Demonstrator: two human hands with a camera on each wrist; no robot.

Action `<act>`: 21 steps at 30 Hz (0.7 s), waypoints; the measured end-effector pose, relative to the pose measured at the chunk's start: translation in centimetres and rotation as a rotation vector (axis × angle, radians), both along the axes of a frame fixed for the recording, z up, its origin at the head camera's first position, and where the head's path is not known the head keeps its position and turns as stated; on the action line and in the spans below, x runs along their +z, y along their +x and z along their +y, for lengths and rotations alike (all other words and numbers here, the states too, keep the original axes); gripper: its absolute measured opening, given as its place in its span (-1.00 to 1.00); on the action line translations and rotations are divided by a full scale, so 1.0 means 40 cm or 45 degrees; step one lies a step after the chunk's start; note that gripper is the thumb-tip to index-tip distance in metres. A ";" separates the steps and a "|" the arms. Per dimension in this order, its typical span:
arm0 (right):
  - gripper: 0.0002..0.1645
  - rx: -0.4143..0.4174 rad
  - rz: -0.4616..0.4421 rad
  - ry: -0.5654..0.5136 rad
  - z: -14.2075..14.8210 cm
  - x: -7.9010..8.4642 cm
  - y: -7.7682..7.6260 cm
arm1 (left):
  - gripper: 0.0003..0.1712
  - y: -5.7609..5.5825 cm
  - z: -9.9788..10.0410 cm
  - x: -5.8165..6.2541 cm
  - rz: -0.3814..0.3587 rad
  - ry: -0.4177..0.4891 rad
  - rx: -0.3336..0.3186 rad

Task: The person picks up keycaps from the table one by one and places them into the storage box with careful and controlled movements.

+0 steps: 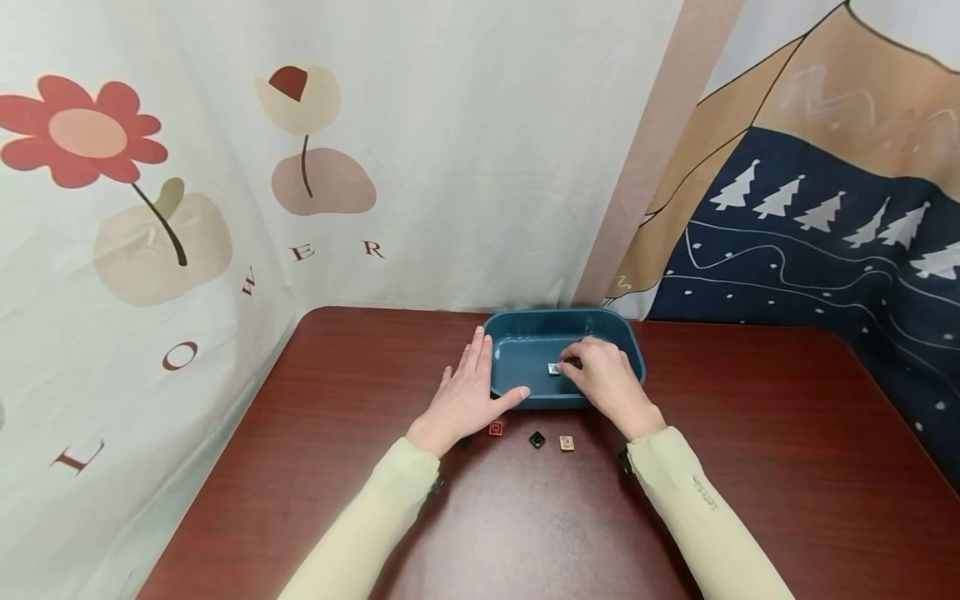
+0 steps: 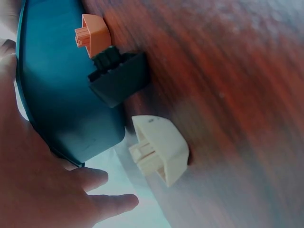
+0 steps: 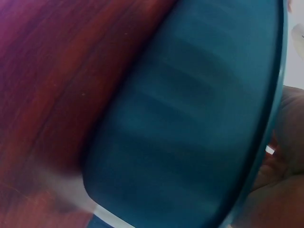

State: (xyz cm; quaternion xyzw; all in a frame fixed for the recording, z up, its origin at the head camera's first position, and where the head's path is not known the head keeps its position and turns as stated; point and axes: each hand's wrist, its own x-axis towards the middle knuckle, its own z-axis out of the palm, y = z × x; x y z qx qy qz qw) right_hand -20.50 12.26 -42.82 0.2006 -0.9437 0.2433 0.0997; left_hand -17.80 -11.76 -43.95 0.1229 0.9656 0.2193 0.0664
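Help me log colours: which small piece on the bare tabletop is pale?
The beige piece, just right of the black piece in the head view; both that and the red piece farther left are darker.

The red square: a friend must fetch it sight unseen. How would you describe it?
On the brown table, find the blue tray. Just outside its near side, close to the left hand, lies the red square. Seen from the head camera, a black piece and a beige piece sit to its right; of these, only it is red.
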 end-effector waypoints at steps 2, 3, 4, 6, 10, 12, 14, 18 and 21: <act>-0.79 -0.008 -0.016 0.008 0.001 -0.003 -0.004 | 0.30 0.000 0.000 0.000 0.003 0.000 -0.001; -0.79 -0.011 -0.025 0.011 0.002 -0.005 -0.006 | 0.30 0.000 0.001 0.000 0.006 0.001 -0.001; -0.79 -0.015 -0.037 0.014 0.002 -0.006 -0.007 | 0.30 0.001 0.001 0.000 0.004 0.000 -0.002; -0.79 -0.019 -0.061 0.020 0.002 -0.006 -0.010 | 0.30 0.001 0.001 0.000 0.003 -0.004 -0.001; -0.79 -0.032 -0.109 0.028 -0.001 -0.004 -0.015 | 0.30 0.001 0.000 0.002 0.014 -0.006 0.000; -0.79 -0.039 -0.129 0.032 -0.002 -0.002 -0.017 | 0.29 0.002 0.000 0.004 0.022 -0.003 -0.001; -0.78 -0.042 -0.143 0.038 -0.002 -0.002 -0.020 | 0.29 0.002 0.000 0.005 0.028 0.000 -0.002; -0.71 -0.054 -0.179 0.041 0.001 -0.004 -0.023 | 0.29 0.004 0.001 0.006 0.022 -0.012 -0.002; -0.64 -0.071 -0.193 0.033 0.005 -0.005 -0.019 | 0.29 0.004 0.001 0.005 0.021 -0.015 -0.006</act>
